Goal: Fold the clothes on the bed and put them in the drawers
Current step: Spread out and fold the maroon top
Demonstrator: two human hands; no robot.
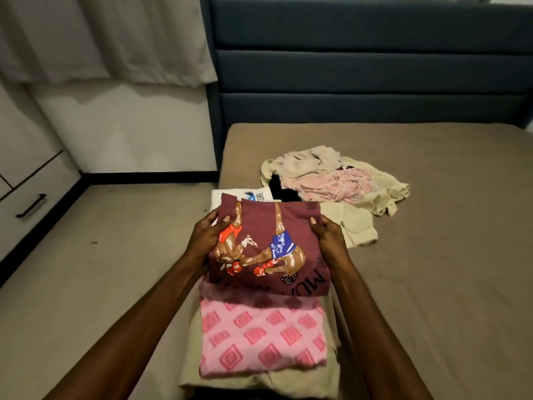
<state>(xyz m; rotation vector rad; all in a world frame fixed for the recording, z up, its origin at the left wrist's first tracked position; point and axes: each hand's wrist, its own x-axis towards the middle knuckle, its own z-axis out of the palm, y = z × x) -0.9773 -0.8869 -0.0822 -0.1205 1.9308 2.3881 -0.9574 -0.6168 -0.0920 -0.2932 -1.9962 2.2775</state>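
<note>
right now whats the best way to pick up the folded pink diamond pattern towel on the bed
Take the pink towel by its two short side edges, one hand from each side, fingers slid under. It lies flat and folded in a rectangle on beige cloth, and the maroon shirt hides its far edge.

White folded shirt (241, 196) mostly hidden behind maroon shirt (268, 249); its print unreadable. Drawers (26, 194) cut by left edge.

A dark blue padded headboard (360, 82) stands far; pale curtains (101, 39) hang left above a white wall (129, 125) and beige floor (86, 269).
</note>
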